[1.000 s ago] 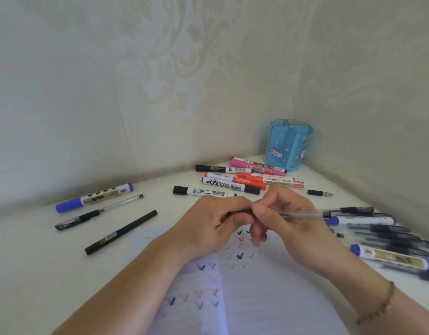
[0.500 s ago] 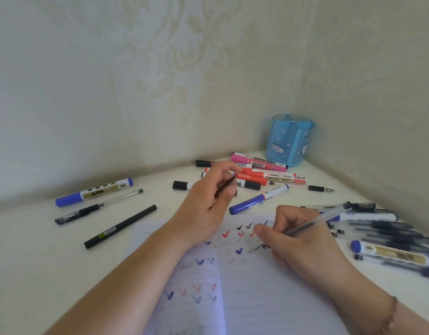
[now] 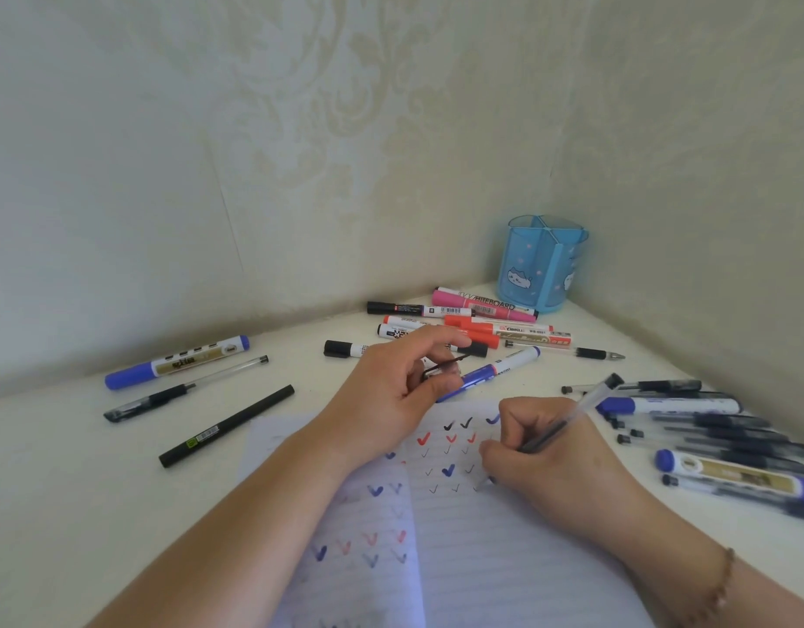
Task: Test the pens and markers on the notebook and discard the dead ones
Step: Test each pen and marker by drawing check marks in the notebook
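A clear plastic gel pen is being gripped by the curled fingers of the right hand, its tip being pressed to the open lined notebook beside rows of black, red and blue ticks. A slim dark pen cap is being pinched between thumb and fingers of the left hand, which is being held above the notebook's top edge. Loose pens and markers are being left scattered on the white table, near a blue translucent pen holder in the corner.
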Available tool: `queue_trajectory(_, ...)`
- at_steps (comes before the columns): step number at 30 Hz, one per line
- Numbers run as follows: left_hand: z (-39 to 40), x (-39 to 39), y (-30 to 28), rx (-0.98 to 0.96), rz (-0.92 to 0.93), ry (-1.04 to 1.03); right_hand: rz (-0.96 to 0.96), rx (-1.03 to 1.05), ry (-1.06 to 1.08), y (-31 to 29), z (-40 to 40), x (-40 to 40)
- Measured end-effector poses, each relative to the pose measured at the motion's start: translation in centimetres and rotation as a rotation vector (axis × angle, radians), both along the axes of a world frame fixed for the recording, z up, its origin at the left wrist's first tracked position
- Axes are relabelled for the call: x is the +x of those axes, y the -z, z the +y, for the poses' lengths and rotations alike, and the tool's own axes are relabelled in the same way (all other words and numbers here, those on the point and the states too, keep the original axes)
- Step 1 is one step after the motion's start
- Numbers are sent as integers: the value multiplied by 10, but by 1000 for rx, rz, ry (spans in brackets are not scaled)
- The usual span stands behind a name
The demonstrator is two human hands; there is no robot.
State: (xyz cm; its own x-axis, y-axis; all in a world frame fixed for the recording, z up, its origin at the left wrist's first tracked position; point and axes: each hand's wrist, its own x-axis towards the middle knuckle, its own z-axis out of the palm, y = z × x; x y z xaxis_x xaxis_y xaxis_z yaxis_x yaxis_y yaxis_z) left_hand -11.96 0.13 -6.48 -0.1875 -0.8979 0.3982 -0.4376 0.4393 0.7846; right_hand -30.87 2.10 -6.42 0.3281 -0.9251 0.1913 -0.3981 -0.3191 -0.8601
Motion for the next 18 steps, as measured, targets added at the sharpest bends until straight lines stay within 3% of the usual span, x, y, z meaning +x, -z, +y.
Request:
queue_trajectory(6, -2, 0, 3, 31, 57, -7, -45, 1, 49, -3, 0, 0)
queue_trajectory(12, -3, -1, 1, 64, 99, 7, -504, 157, 24, -25, -5, -10)
queue_trajectory(18, -2, -2, 1, 45, 102, 13, -501, 171, 10, -21, -7, -13)
